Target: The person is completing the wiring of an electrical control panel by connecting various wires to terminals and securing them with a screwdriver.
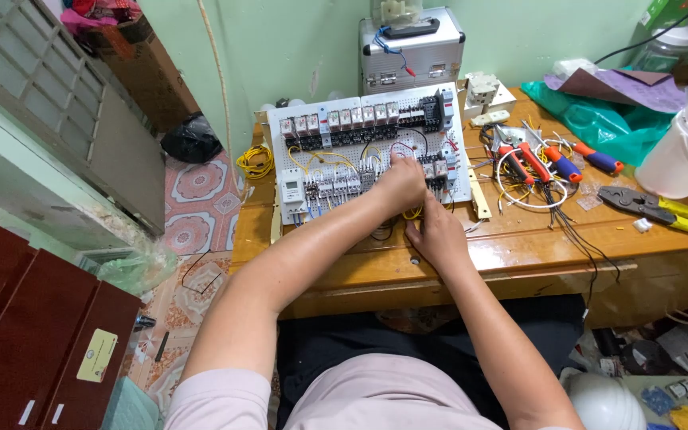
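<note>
Wooden desk [519, 247] — hands on wiring board [304, 151]

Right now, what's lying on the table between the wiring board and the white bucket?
Head view: between the wiring board and the white bucket lie a white wire coil, red-handled pliers and screwdrivers.

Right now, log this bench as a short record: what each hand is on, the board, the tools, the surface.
left hand: resting on the white perforated panel, at its lower middle among the wires
right hand: at the panel's lower edge, fingertips by a yellow wire; grip hidden
panel: propped on the wooden table, row of relays along its top
tools: red and orange-handled pliers, yellow-handled crimper to the right
other: white bucket, metal case behind the panel
</note>
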